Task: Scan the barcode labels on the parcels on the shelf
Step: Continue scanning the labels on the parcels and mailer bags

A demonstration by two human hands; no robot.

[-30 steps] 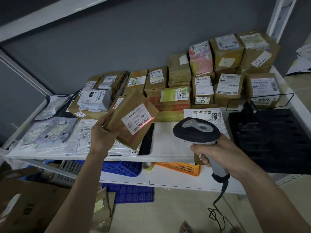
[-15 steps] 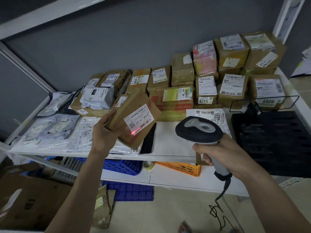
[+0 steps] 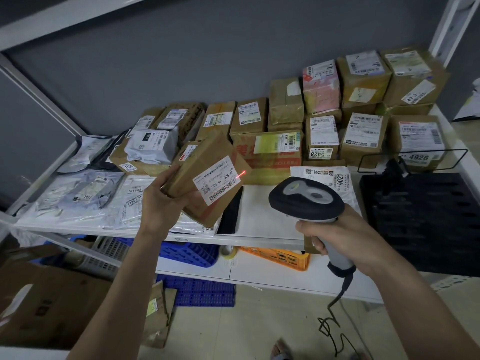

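My left hand (image 3: 162, 201) grips a brown cardboard parcel (image 3: 207, 162) tilted above the white shelf (image 3: 270, 216). Its white barcode label (image 3: 217, 183) faces me. A red laser line (image 3: 240, 175) glows at the label's upper right corner. My right hand (image 3: 335, 237) holds the handle of a black and grey barcode scanner (image 3: 306, 198), whose head points at the parcel from the right. Its cable (image 3: 335, 315) hangs toward the floor. Several more labelled boxes (image 3: 361, 136) are stacked along the back of the shelf.
Grey and white mailer bags (image 3: 85, 193) lie on the shelf's left part. A black slotted tray (image 3: 426, 219) fills the right end. Blue (image 3: 189, 253) and orange (image 3: 280, 258) crates sit on the lower shelf. Cardboard boxes (image 3: 44, 307) stand on the floor at the left.
The red laser line has shifted on the parcel, from across the label to lower down and now up at its top right corner. Both hands have stayed nearly where they were.
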